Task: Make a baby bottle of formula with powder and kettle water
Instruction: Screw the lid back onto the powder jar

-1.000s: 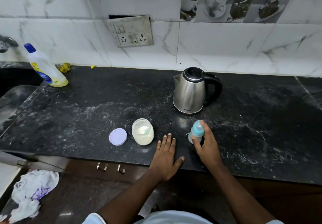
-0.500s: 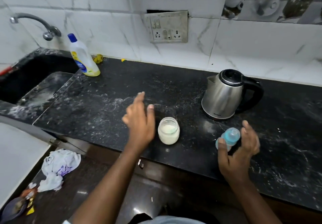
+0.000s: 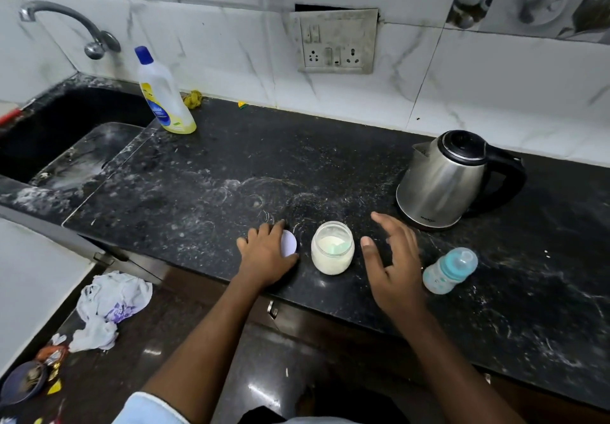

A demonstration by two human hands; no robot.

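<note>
Lilac plastic, a round lid (image 3: 289,242), is covered by the relaxed, ungripping left hand (image 3: 267,253) on the black speckled stone counter (image 3: 198,192), likely kept ready for reclosing. The right hand (image 3: 392,258) is held spread and empty between the open glass jar (image 3: 332,248), part filled with white powder (image 3: 330,260), and the small clear baby bottle with a teal teat collar (image 3: 449,270), stood capped near the edge. Behind, the closed steel kettle (image 3: 442,179) is set, its contents hidden.

One wide-angle view from a camera on the person's head, looking forward and steeply down, close over a dark tabletop (image 3: 198,186). Tiled wall (image 3: 214,44) runs along the top, sink (image 3: 66,126) at the left edge, kettle (image 3: 442,179) at right, floor (image 3: 109,377) at bottom left.
</note>
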